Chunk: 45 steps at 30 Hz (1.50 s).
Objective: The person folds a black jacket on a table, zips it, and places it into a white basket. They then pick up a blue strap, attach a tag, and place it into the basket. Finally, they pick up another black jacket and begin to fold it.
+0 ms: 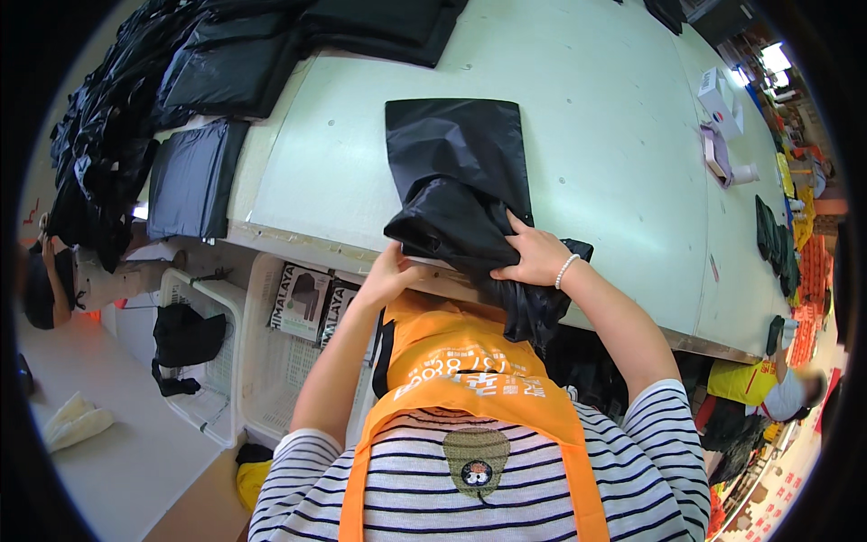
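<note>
My left hand (388,276) and right hand (538,256) grasp black cloth (459,135), lower half not yet flat; folded piles (228,79) lie upper left.

We see a bright table (614,135) with bent edges, a glaring light (775,58) at top right, and black corners.

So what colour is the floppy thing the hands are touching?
The floppy thing is black, with a slight shine; it shows best in the head view.
</note>
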Each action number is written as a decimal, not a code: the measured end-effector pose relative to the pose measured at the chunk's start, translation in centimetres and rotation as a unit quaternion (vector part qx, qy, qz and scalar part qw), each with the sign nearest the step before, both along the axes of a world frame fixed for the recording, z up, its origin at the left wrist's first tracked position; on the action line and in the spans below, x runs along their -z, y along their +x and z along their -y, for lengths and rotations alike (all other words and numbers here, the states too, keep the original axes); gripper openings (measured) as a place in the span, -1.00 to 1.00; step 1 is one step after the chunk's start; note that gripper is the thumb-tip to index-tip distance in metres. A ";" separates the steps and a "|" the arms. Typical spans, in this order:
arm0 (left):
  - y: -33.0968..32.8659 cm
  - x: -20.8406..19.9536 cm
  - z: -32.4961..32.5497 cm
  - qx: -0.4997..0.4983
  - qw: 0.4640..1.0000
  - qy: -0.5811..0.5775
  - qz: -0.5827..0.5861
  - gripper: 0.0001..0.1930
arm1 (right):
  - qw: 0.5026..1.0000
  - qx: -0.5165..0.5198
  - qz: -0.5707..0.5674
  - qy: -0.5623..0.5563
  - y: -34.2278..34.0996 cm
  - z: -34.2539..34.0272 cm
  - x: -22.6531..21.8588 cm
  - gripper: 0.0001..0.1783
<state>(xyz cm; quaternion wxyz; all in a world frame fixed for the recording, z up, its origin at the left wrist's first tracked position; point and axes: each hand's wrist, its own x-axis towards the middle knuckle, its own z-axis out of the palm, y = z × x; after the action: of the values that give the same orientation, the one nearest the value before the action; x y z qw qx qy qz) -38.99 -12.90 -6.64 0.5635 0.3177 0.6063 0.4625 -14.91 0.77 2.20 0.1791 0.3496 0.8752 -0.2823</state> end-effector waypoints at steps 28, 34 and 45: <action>2.5 -10.8 -3.1 0.426 0.859 0.000 -0.284 -0.72 | 0.964 0.199 -0.097 0.145 -3.4 0.4 0.1 -0.64; 5.9 -11.4 -13.8 0.170 0.729 0.230 -0.622 -0.71 | 0.972 0.076 -0.073 0.211 -6.5 1.8 -0.1 -0.80; 4.7 -13.1 -7.0 0.137 0.682 0.561 -0.448 -0.75 | 0.927 0.176 -0.268 0.193 -2.8 0.6 6.8 -0.58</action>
<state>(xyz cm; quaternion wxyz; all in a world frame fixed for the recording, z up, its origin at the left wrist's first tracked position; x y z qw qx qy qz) -34.29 -5.94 6.47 -0.0022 0.8231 0.3635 0.4363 -17.71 0.20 -4.57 -0.1861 0.4367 0.8528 -0.2179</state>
